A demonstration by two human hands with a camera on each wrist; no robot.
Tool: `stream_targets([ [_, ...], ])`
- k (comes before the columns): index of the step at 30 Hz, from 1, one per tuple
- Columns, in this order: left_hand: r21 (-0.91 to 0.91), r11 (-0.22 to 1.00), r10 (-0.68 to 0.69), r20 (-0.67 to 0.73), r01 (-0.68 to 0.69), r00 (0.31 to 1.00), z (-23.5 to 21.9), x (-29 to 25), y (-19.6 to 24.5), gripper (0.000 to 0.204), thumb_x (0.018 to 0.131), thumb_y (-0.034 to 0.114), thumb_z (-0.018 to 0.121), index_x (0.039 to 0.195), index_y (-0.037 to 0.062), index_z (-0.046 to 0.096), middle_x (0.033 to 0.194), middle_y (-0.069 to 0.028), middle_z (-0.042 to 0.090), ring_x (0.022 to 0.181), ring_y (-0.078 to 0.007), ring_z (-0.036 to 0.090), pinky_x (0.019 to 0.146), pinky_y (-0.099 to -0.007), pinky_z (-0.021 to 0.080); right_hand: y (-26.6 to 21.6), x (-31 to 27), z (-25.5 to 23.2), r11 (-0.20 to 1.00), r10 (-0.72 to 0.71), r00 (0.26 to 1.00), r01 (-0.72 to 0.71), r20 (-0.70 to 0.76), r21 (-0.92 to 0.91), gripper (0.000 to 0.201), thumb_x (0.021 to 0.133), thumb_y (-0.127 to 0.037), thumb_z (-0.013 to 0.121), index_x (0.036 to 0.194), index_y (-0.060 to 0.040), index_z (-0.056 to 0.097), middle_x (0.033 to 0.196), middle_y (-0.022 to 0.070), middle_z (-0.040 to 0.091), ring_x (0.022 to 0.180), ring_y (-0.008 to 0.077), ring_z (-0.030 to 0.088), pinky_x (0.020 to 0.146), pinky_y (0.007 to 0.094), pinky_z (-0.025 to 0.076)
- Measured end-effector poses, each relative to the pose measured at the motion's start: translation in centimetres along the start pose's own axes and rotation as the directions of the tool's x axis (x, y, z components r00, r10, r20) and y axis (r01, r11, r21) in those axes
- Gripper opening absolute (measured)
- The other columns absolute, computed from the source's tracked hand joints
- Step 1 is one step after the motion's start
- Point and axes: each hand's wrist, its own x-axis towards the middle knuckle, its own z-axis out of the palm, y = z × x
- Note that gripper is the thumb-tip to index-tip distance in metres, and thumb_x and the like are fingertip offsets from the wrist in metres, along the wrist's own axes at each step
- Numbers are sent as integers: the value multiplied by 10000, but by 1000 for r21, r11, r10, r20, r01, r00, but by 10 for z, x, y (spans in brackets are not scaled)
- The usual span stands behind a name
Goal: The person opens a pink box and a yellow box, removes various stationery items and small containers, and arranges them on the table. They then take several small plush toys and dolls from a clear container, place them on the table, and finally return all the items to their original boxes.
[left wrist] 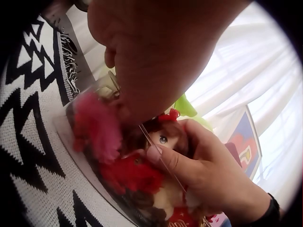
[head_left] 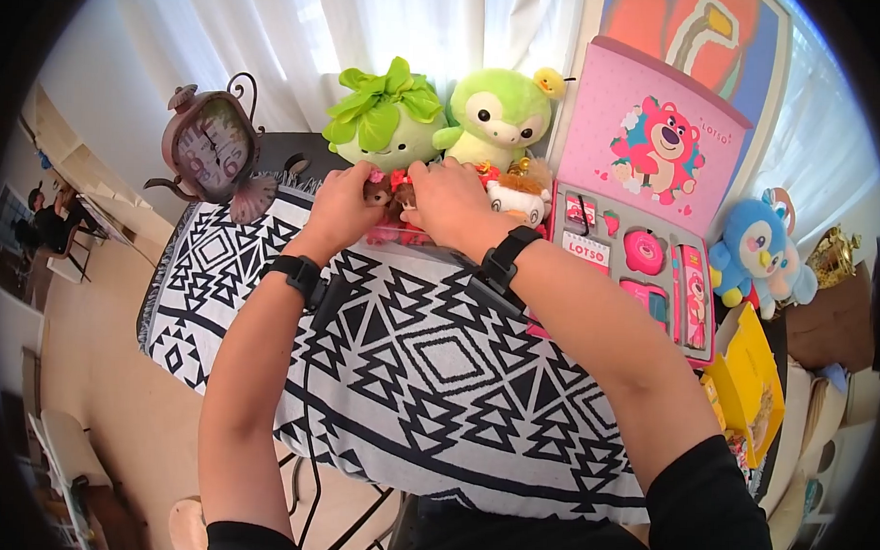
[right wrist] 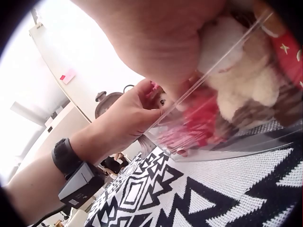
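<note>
My left hand (head_left: 343, 213) grips a small brown-haired doll (head_left: 374, 191) with a pink hair flower and pink dress. Close beside it, my right hand (head_left: 459, 206) holds a second brown-haired doll (left wrist: 166, 140) with a red bow and a red dress, its thumb over the side of its face. Both dolls sit in a clear plastic box (right wrist: 222, 154), whose thin rim passes in front of the right thumb. Inside the same box, toward the right, are a cream plush toy (right wrist: 246, 92) and a white plush (head_left: 513, 202) with round eyes. The left fingertips are partly hidden behind the doll's hair.
Behind the box sit two green plush toys (head_left: 494, 112). A rusty-looking clock (head_left: 212, 146) stands at left. To the right are an open pink Lotso gift box (head_left: 658, 137), a blue plush (head_left: 756, 249) and a yellow box (head_left: 754, 383). A black-and-white patterned cloth (head_left: 437, 362) covers the table.
</note>
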Motion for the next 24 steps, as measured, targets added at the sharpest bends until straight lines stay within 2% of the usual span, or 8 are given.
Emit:
stream_targets([
  [4, -27, 998, 56, 39, -55, 998, -13, -4, 1, 380, 782, 220, 787, 1074, 34, 632, 1023, -194, 703, 1034, -395, 624, 911, -462, 509, 3, -2, 6, 999, -20, 996, 16, -89, -39, 437, 827, -372, 795, 1075, -35, 665, 1061, 153, 676, 1083, 348, 599, 920, 477, 463],
  [6, 13, 1000, 20, 138, -22, 990, -19, -2, 0, 405, 772, 219, 805, 1082, 28, 628, 1032, -194, 698, 1044, -392, 618, 914, -455, 508, 2, -1, 4, 1000, -12, 997, 11, -74, -13, 414, 832, -373, 790, 1054, -42, 680, 1055, 142, 677, 1078, 341, 598, 920, 475, 460],
  [11, -89, 995, 43, 108, -33, 993, -13, 4, -7, 395, 775, 178, 800, 1083, 14, 614, 1024, -188, 679, 1031, -376, 610, 903, -438, 504, 1, 3, -3, 1000, 19, 1000, -19, -1, -23, 368, 854, -376, 763, 1033, -60, 709, 1057, 118, 682, 1078, 315, 595, 913, 461, 458],
  [13, -123, 989, 95, 80, -85, 992, -10, 3, -11, 366, 786, 145, 778, 1076, 3, 606, 982, -184, 667, 966, -359, 619, 863, -419, 508, -1, 5, -2, 992, 20, 998, -13, 56, -129, 355, 869, -384, 741, 1034, -70, 721, 1063, 112, 685, 1085, 303, 593, 906, 457, 456],
  [16, -146, 987, 86, 146, -65, 986, -12, 8, -18, 357, 788, 148, 769, 1067, -4, 607, 951, -192, 671, 926, -368, 632, 834, -425, 512, -3, 1, 9, 971, -6, 999, -2, -32, -237, 417, 865, -397, 739, 1089, -46, 701, 1085, 121, 671, 1097, 305, 588, 908, 456, 457],
  [19, -114, 993, 60, 155, -42, 986, -15, 4, -6, 358, 768, 163, 760, 1057, 10, 616, 978, -225, 665, 999, -430, 611, 864, -475, 507, -8, -16, -4, 993, -72, 985, 55, -156, -106, 543, 816, -344, 777, 1157, 38, 599, 1083, 153, 628, 1096, 322, 584, 922, 435, 466],
  [21, -83, 980, 181, 32, -178, 983, -10, 0, -6, 369, 754, 121, 740, 1093, 21, 637, 1020, -223, 674, 1034, -428, 619, 916, -472, 508, -9, -46, -17, 969, -211, 939, 166, -273, -181, 459, 780, -242, 753, 1117, 38, 618, 1045, 148, 614, 1032, 311, 582, 929, 429, 458],
  [24, -70, 984, 164, -11, -165, 986, -6, -5, -6, 526, 768, 91, 721, 1273, 16, 593, 1205, -237, 631, 1169, -420, 567, 1017, -470, 460, -17, -128, -49, 967, -217, 960, 186, -174, -176, 281, 791, -130, 616, 1018, 29, 658, 1004, 132, 599, 981, 291, 569, 867, 401, 466],
])
